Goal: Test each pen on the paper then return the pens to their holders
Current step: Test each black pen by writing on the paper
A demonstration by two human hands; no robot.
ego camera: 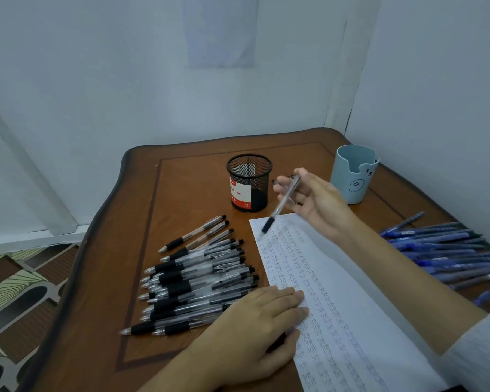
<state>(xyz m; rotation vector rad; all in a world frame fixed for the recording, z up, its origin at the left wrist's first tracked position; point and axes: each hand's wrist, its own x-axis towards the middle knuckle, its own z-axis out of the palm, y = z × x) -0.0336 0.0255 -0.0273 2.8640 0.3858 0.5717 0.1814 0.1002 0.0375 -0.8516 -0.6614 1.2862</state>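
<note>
The right hand (pixel 313 200) is raised above the far end of the paper (pixel 351 292), its fingers curled lightly around 1 clear pen (pixel 284 203). The pen is motion-blurred, so the exact pinch is hard to make out; it seems to sit between the thumb and the fingertips. The pen slants down to the left, and its black grip end hangs over the paper's far-left corner.

The left hand (pixel 252 332) lies palm-down on the paper's left edge, fingers straight and close together. The sheet is covered with rows of small handwritten marks.

On the wooden table (pixel 187 193) stand 2 holders: a black mesh holder (pixel 249 181) with a red and white label just left of the right hand, and a pale blue holder (pixel 354 172) just behind it. A pile of black pens (pixel 198 281) lies left of the paper, and a row of blue pens (pixel 447 250) lies to its right.
</note>
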